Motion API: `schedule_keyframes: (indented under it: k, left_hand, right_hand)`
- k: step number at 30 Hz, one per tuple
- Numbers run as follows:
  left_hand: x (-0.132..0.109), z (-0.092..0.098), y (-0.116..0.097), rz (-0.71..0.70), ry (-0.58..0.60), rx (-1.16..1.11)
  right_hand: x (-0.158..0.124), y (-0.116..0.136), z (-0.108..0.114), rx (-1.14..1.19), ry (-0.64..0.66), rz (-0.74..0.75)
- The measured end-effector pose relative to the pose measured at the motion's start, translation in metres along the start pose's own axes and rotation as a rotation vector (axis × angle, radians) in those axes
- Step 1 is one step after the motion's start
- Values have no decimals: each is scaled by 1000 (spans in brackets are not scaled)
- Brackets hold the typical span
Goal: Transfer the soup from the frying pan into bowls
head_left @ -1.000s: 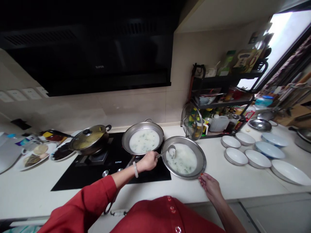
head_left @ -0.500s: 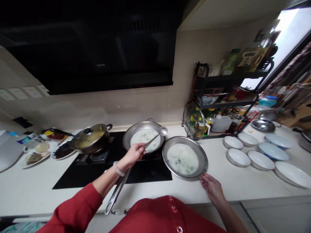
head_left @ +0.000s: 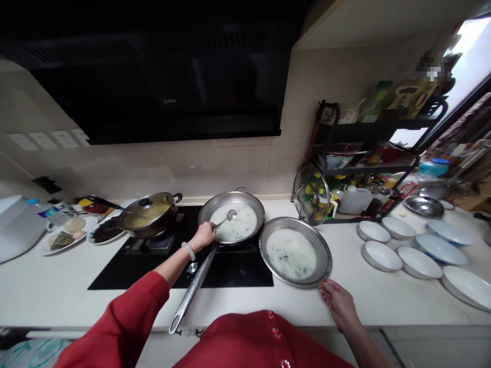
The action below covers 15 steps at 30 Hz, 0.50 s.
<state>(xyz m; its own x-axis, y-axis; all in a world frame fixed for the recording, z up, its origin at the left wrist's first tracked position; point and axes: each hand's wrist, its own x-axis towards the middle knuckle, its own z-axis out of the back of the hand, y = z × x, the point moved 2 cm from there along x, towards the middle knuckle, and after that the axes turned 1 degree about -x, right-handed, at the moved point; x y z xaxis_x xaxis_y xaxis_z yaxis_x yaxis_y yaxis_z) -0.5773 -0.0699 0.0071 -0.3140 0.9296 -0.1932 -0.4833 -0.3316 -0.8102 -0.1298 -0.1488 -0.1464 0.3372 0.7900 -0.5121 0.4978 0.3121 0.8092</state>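
My left hand [head_left: 204,235] is closed round the handle of a metal ladle [head_left: 226,219] whose bowl hangs over the white soup in a steel pan [head_left: 235,202] on the black hob. The pan's long handle runs toward me under my wrist. My right hand [head_left: 337,301] rests on the counter with its fingertips touching the near rim of a wide steel basin [head_left: 324,255] that holds white soup with green bits. Its fingers are loosely curled and hold nothing.
A lidded pot [head_left: 148,217] stands on the left burner, with plates of food [head_left: 65,232] beyond it. Several white bowls and plates [head_left: 418,258] sit at the right. A glass lid [head_left: 311,194] leans against a black rack of bottles [head_left: 368,168]. A range hood hangs overhead.
My left hand has carried the ladle from the basin leftward back over the pan. My right hand has stayed at the basin's rim.
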Motion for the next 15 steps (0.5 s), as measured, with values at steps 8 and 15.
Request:
schedule_keyframes:
  k: [8, 15]
  left_hand:
    - [0, 0, -3, 251, 190, -414]
    - [-6, 14, -4, 393, 229, -660]
  right_hand:
    - [1, -3, 0, -5, 12, 25]
    - [3, -4, 1, 14, 14, 5]
